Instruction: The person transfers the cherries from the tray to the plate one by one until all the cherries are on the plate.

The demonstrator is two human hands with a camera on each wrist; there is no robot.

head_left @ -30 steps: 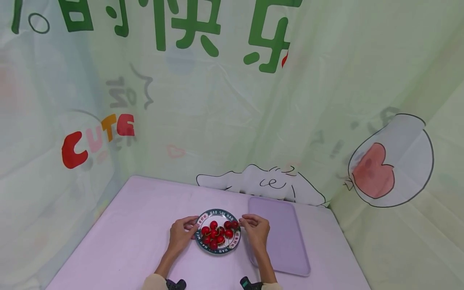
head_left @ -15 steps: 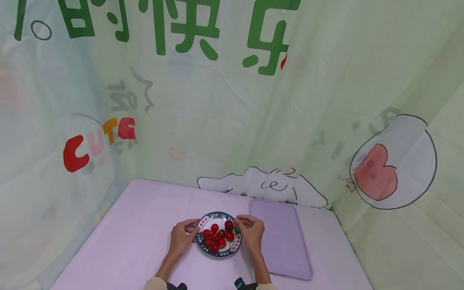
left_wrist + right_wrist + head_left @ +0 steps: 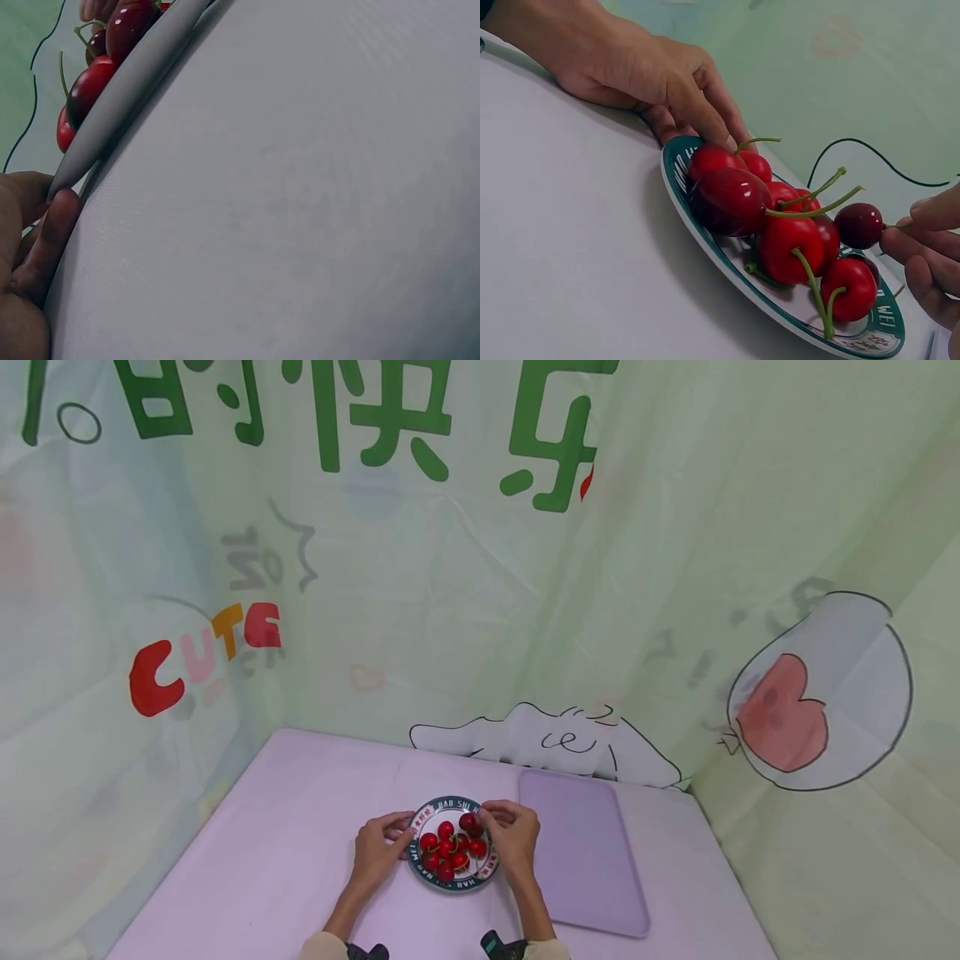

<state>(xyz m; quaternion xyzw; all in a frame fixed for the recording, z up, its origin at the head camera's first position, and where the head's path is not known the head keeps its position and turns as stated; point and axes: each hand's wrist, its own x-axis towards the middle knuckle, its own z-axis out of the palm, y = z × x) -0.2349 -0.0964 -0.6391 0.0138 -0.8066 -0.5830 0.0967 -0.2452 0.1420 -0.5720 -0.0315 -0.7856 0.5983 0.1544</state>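
Observation:
A round white plate with a dark green lettered rim carries several red cherries with green stems. My left hand holds its left edge, thumb on top and a fingertip beneath, as the left wrist view shows. Over the plate's right side, my right hand pinches the stem of a dark red cherry between thumb and finger. That cherry overlaps the pile's right end in the right wrist view.
A flat purple tray lies on the pale lilac table, just right of the right hand. Behind the table hangs a pale green printed curtain, which also runs along both sides.
My right hand has moved left, from the plate's right edge to over its right part, bringing the pinched cherry along. The left hand stays at the plate's left edge.

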